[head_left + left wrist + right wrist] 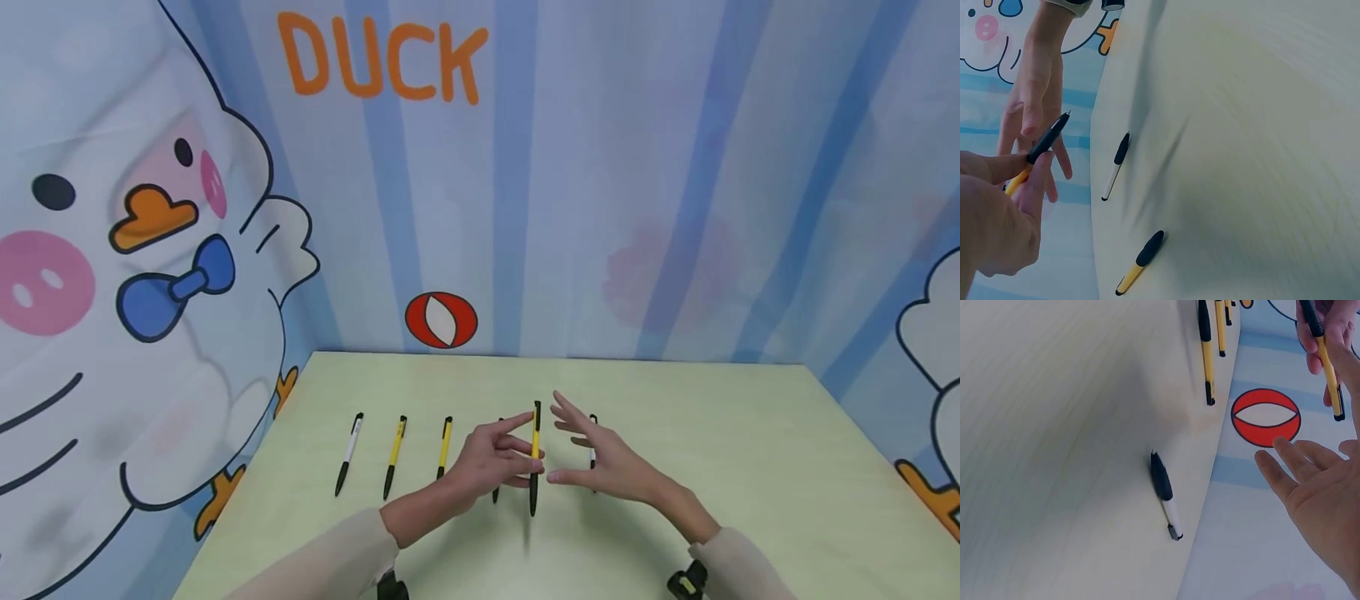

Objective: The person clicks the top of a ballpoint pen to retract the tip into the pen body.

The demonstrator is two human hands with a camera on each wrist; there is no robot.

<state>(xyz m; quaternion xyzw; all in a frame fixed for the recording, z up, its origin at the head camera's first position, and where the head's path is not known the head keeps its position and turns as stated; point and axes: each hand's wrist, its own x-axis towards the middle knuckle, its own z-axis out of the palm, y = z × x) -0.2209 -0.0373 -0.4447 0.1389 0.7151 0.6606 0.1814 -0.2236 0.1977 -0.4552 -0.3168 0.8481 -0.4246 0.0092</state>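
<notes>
My left hand (pixel 491 458) pinches a yellow-and-black pen (pixel 533 492) between thumb and fingers. The pen stands nearly upright above the table, dark grip end down; in the left wrist view its tip (pixel 1067 114) shows bare. My right hand (pixel 611 467) is just right of the pen, fingers spread and apart from it, palm turned toward it. Behind that hand lies a white-and-black pen (pixel 1166 497), partly covered in the head view. Another yellow pen (pixel 1141 259) lies beneath my left hand, which hides most of it from the head camera.
Left of my hands, a white-and-black pen (pixel 349 454) and two yellow pens, one outer (pixel 395 458) and one inner (pixel 446 442), lie in a row on the pale table (pixel 712 433). A blue striped curtain (pixel 570 208) with duck drawings rises at the table's back edge.
</notes>
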